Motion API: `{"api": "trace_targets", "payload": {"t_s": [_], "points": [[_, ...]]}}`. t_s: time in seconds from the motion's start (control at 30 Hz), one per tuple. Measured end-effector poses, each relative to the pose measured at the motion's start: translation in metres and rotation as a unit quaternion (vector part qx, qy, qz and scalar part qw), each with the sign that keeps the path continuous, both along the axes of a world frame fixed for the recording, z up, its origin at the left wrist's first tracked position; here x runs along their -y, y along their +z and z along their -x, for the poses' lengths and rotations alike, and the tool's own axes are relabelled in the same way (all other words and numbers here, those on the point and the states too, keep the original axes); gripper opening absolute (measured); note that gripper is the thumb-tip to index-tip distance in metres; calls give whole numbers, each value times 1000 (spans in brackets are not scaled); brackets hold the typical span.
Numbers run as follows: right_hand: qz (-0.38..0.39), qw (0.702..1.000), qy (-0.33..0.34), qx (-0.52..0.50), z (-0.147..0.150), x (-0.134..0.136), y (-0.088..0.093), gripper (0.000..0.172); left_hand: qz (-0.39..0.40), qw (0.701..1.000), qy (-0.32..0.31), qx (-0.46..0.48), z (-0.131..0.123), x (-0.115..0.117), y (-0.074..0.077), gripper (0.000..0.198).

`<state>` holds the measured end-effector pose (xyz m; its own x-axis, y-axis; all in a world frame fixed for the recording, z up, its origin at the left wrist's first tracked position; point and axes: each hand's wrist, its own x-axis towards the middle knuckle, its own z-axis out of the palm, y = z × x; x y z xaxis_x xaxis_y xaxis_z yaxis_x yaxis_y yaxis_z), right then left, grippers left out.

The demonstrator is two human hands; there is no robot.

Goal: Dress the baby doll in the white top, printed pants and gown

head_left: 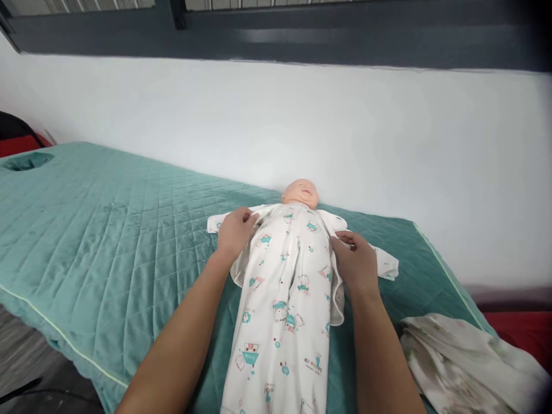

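A baby doll (pixel 299 192) lies face up, its head near the wall. White baby pants (pixel 287 287) with a teal and pink cartoon print cover its front from the chest down, the legs stretching toward me. Beneath them is a matching baby shirt (pixel 388 265), its sleeves spread to both sides. My left hand (pixel 236 231) is closed, thumb and fingertips pinching the pants' left edge near the top. On the opposite edge, slightly lower, my right hand (pixel 356 259) pinches the pants too. The doll's arms and body are hidden by the cloth.
A green quilted cover (pixel 129 230) lies over the bed, with a round hole (pixel 28 161) at the far left. A crumpled floral cloth (pixel 470 365) lies at the lower right. Behind the bed stands a white wall (pixel 379 138) under a dark window frame (pixel 302 34).
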<state>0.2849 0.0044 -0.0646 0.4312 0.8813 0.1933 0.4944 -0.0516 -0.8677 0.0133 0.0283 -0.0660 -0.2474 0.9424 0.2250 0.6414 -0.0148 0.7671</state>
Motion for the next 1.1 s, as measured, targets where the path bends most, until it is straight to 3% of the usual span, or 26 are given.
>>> {"api": "trace_targets", "payload": {"t_s": [0.07, 0.13, 0.27, 0.33, 0.43, 0.5, 0.63, 0.8, 0.93, 1.1], "points": [[-5, 998, -56, 33, -10, 0, 2, 26, -1, 996, 71, -53, 7, -4, -3, 24], [-13, 994, -93, 63, -16, 0, 1, 27, 6, 989, 103, -105, 10, -5, -5, 24], [-68, 976, -66, 194, -11, 2, -4, 33, -43, 972, 110, -204, 4, -3, -5, 22], [-102, 953, -26, 283, -3, 3, -6, 38, -105, 961, 76, -244, -1, -2, -4, 26], [-113, 922, 36, 369, 4, 0, -9, 42, -153, 952, -42, -262, -7, -7, -7, 33], [-94, 918, 54, 383, 4, -4, -13, 42, -135, 952, -82, -260, -9, -12, -12, 38], [-27, 928, 44, 369, 3, -8, -19, 45, -73, 957, -48, -277, -10, -23, -18, 37], [46, 924, 34, 377, 4, -5, -15, 48, -24, 958, -18, -285, 4, -29, -14, 36], [46, 916, 17, 397, -11, -7, -9, 48, -10, 964, -1, -266, 19, -29, -18, 37], [112, 927, -29, 357, -26, -10, -4, 47, -18, 969, -13, -245, 24, -29, -26, 37]]}}
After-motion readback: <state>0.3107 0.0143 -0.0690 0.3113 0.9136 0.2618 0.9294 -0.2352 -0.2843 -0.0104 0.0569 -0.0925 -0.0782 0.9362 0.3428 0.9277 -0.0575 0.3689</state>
